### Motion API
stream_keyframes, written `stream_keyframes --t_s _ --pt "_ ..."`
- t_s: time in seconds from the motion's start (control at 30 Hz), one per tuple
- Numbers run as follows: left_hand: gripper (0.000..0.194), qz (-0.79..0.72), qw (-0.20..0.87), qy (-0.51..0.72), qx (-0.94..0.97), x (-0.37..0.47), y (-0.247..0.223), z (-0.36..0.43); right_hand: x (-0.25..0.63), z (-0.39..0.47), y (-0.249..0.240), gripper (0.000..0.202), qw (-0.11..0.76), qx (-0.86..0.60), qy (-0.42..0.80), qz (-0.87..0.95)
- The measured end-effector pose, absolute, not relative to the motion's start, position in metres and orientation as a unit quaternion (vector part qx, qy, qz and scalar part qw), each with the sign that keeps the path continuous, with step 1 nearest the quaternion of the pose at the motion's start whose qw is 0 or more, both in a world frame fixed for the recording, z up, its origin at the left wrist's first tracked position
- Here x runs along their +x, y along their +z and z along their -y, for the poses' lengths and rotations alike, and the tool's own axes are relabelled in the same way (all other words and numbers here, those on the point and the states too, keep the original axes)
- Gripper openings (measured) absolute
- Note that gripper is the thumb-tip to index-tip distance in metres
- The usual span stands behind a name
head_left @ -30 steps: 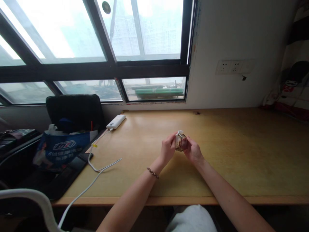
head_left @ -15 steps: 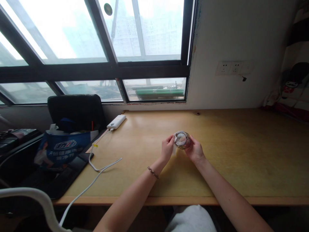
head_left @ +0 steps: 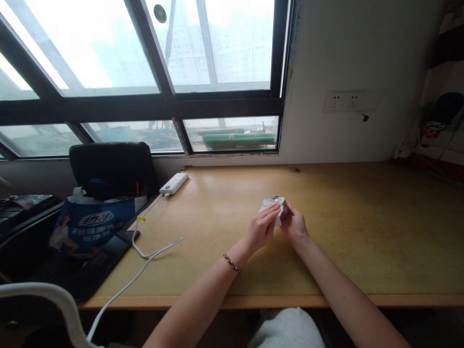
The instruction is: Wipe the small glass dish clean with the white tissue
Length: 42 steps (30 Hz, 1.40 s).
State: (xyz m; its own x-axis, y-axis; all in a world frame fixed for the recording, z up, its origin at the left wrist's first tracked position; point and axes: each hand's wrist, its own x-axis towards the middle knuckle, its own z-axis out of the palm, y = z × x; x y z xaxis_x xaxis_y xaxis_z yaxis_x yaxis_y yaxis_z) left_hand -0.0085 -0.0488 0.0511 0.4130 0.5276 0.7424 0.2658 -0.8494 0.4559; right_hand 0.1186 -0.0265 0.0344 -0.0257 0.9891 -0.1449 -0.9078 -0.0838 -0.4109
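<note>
Head view: both hands meet above the middle of the wooden desk [head_left: 344, 232]; its top is smooth, pale yellow-brown, with a straight front edge. The left hand [head_left: 261, 228] presses a white cloth [head_left: 270, 207], crumpled and soft-looking, with fingers curled and pinched on it; a thin beaded bracelet [head_left: 230, 262] circles that wrist. The right hand [head_left: 295, 226] cups a small glass jar [head_left: 283, 209], rounded, clear with a brownish tint, fingers wrapped close about its far side; the cloth lies against the jar and covers most of it. The jar is held just above the desk, between the two hands, well apart from everything else.

At the desk's left rear corner lies a white power bank [head_left: 174, 183], a flat rounded slab; a white cable [head_left: 145, 251] runs from it in loose curves over the left edge. Left of the desk stands a blue printed bag [head_left: 92, 224], glossy and creased, before a black chair back [head_left: 112, 166]. A white socket plate [head_left: 350, 101] sits on the plain wall.
</note>
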Motion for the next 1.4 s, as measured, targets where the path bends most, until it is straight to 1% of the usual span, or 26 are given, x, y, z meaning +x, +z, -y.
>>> stream_keyframes --t_s 0.2,0.43,0.6,0.73,0.9,1.03,1.17,1.27,1.4 --pt "0.030 -0.228 0.100 0.462 0.851 -0.016 0.055 0.049 0.125 0.026 0.040 0.026 0.686 -0.220 0.684 0.113" --pt "0.029 -0.304 0.051 0.430 0.848 -0.021 0.054 0.045 0.129 0.022 0.038 0.022 0.693 -0.228 0.676 0.109" --pt "0.025 -0.337 0.043 0.424 0.840 -0.020 0.053 0.042 0.123 0.027 0.039 0.021 0.666 -0.234 0.695 0.134" --pt "0.026 -0.349 0.047 0.447 0.823 -0.019 0.049 0.040 0.116 0.031 0.039 0.020 0.643 -0.240 0.713 0.142" --pt "0.032 -0.290 0.056 0.474 0.829 -0.018 0.047 0.044 0.111 0.031 0.037 0.021 0.618 -0.218 0.738 0.161" --pt "0.033 -0.208 0.070 0.479 0.850 -0.017 0.050 0.048 0.117 0.029 0.038 0.019 0.634 -0.190 0.734 0.152" --pt "0.033 -0.162 0.076 0.462 0.868 -0.019 0.053 0.049 0.128 0.026 0.041 0.026 0.656 -0.198 0.716 0.130" --pt "0.032 -0.162 0.073 0.452 0.874 -0.019 0.053 0.049 0.134 0.024 0.043 0.029 0.683 -0.216 0.688 0.113" --pt "0.033 -0.215 0.053 0.450 0.865 -0.017 0.050 0.048 0.136 0.024 0.044 0.028 0.695 -0.227 0.674 0.107"
